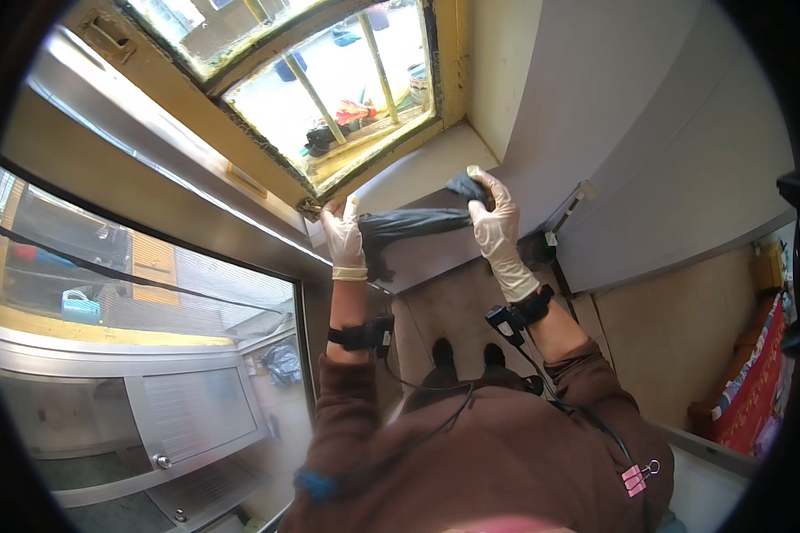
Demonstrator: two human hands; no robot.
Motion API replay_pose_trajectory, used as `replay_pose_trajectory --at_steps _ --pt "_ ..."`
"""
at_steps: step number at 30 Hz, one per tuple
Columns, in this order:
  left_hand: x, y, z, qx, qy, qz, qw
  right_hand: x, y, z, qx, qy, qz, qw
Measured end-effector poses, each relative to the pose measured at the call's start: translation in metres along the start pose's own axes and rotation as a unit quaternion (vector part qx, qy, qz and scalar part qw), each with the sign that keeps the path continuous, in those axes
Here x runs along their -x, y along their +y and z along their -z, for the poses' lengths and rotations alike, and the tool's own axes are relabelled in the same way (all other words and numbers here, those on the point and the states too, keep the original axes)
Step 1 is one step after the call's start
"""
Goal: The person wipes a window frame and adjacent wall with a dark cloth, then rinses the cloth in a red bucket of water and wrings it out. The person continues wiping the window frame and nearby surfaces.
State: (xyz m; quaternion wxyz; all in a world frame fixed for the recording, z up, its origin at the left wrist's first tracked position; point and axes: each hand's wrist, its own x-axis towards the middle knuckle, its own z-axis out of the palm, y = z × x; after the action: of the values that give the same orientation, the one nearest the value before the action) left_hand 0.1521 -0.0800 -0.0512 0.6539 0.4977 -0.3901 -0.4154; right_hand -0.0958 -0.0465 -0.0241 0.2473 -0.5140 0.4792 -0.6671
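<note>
A dark grey cloth [416, 224] is stretched between my two gloved hands, in front of the window corner. My left hand [343, 233], in a whitish glove, pinches one end of it, and a loose fold hangs below. My right hand [496, 218], gloved alike, is closed round the other end, where a bunched bit sticks out beyond the fingers. Just beyond my left hand is the lower corner of a worn yellow window frame [267, 164]. Both wrists carry black straps with small devices and cables.
A white sill [436, 169] runs under the window, with bars and several items outside. To the left, glass reflects or shows a light cabinet [196, 413] and a blue mug [81, 306]. A broom-like handle [571, 206] leans by the right wall. Red patterned fabric [748, 391] lies far right.
</note>
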Motion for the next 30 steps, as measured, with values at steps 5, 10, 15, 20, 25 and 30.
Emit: replay_pose_trajectory --at_steps 5,10,15,20,25,30 --pt "-0.029 -0.012 -0.013 0.053 0.022 0.033 0.998 -0.052 0.010 -0.028 0.251 0.045 0.207 0.945" --pt "-0.058 -0.003 -0.011 0.138 0.013 0.076 0.987 -0.074 0.031 -0.052 0.418 -0.227 0.141 0.868" --pt "-0.063 0.005 -0.012 0.162 0.000 0.090 0.983 -0.081 0.036 -0.051 0.440 -0.276 0.186 0.834" --pt "-0.063 0.003 -0.008 0.164 -0.037 0.093 0.981 -0.100 0.036 -0.044 0.466 -0.279 0.173 0.821" --pt "-0.049 0.003 -0.012 0.144 -0.022 0.099 0.984 -0.111 0.043 -0.037 0.490 -0.251 0.202 0.810" --pt "0.001 0.009 -0.035 0.126 -0.143 0.023 0.981 -0.108 0.048 -0.036 0.537 -0.173 0.192 0.803"
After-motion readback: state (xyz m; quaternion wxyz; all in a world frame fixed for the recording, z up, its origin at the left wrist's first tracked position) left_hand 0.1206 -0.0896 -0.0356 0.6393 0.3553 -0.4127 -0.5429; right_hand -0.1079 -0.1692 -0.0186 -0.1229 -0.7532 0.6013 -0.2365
